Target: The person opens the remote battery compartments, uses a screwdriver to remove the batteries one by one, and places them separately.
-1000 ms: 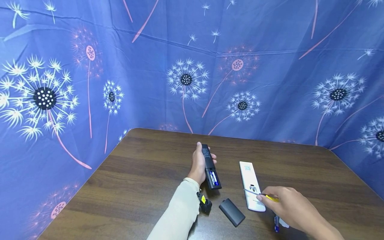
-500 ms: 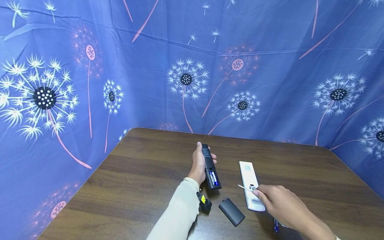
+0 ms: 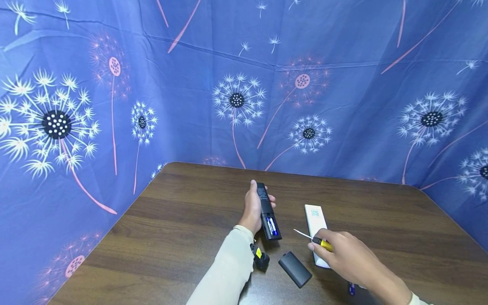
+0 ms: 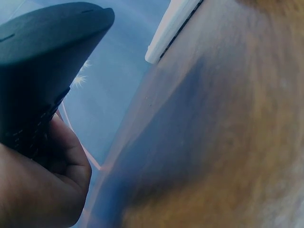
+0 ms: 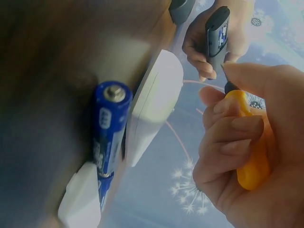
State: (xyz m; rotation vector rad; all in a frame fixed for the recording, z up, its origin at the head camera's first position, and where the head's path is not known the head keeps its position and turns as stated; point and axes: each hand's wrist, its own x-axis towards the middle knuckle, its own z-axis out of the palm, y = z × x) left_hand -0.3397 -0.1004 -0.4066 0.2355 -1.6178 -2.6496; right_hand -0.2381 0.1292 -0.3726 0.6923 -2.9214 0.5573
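My left hand (image 3: 250, 210) grips a black remote control (image 3: 265, 204), its open battery bay showing blue batteries at the near end. In the left wrist view the remote (image 4: 52, 42) fills the upper left, with curled fingers (image 4: 71, 152) under it. My right hand (image 3: 350, 256) holds a screwdriver (image 3: 325, 244) with a yellow handle, its thin shaft pointing left toward the black remote. A white remote control (image 3: 315, 218) lies on the table beneath that hand, partly covered by it. In the right wrist view, fingers wrap the yellow handle (image 5: 254, 156).
A black battery cover (image 3: 295, 270) lies on the wooden table (image 3: 183, 237) in front of the left hand. Blue batteries (image 5: 110, 126) and a small white cover (image 5: 80, 199) lie near the white remote. A patterned blue cloth (image 3: 190, 106) hangs behind the table.
My right hand has lifted and moved slightly left with the screwdriver, away from the white remote's near end. The screwdriver tip now points nearer the black remote. My left hand has stayed put.
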